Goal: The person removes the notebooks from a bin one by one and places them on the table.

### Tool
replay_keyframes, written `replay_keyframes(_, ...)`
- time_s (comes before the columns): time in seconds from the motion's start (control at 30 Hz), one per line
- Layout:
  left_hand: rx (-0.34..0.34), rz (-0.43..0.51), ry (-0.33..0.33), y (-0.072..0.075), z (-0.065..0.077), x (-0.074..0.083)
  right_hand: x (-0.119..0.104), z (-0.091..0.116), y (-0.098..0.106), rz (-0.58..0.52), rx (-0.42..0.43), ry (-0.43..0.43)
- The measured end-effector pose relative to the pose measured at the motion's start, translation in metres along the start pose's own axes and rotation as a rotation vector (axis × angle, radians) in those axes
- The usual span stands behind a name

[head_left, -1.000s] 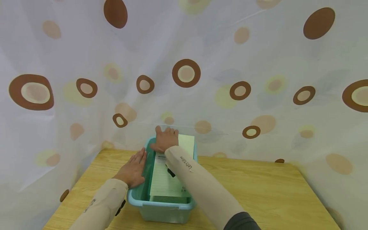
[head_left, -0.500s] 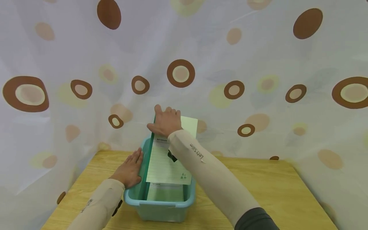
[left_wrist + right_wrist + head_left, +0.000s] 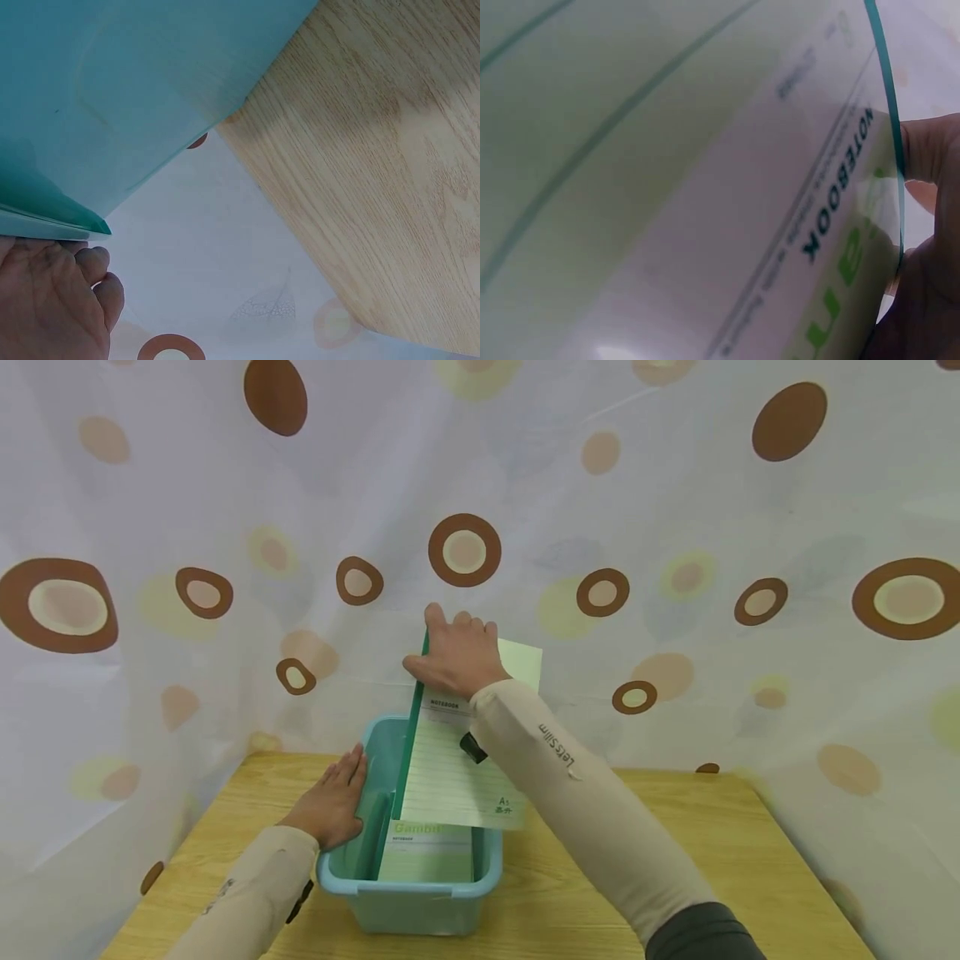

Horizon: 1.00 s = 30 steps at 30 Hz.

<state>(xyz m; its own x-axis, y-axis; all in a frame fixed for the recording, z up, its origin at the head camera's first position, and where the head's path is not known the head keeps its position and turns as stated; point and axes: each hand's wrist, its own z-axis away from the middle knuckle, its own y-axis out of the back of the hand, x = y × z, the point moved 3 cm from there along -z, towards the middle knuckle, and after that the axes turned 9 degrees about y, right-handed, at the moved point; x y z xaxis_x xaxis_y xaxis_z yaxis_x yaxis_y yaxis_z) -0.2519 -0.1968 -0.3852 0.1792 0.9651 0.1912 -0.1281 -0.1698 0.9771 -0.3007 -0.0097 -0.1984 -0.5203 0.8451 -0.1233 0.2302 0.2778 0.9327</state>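
Observation:
My right hand (image 3: 461, 652) grips the top end of a pale green notebook (image 3: 442, 781) with a dark green spine. The notebook slants above a light blue plastic bin (image 3: 416, 910). In the right wrist view its cover (image 3: 705, 217) fills most of the picture, and fingers (image 3: 930, 150) hold its edge. My left hand (image 3: 327, 802) lies along the bin's left rim with straight fingers. From the left wrist, that hand (image 3: 56, 300) shows against the rim. A second green notebook (image 3: 427, 857) lies inside the bin, partly covered by the raised one.
The bin stands on a wood-grain table (image 3: 637, 852). Behind and beside the table hangs a white sheet (image 3: 525, 485) with brown and yellow round shapes.
My right hand has lifted the notebook up out of the bin and moved it slightly right, uncovering another notebook beneath. The left hand stays at the rim.

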Motion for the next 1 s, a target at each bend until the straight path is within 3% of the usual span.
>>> replay_keyframes(0.47,0.011,-0.010,-0.027,0.000,0.001,0.000,0.058,0.027,-0.002,-0.023,0.001,-0.051)
replay_keyframes(1.0,0.023,-0.013,-0.035,-0.001,0.002,-0.001,0.122,0.059,-0.040,-0.040,-0.045,-0.105)
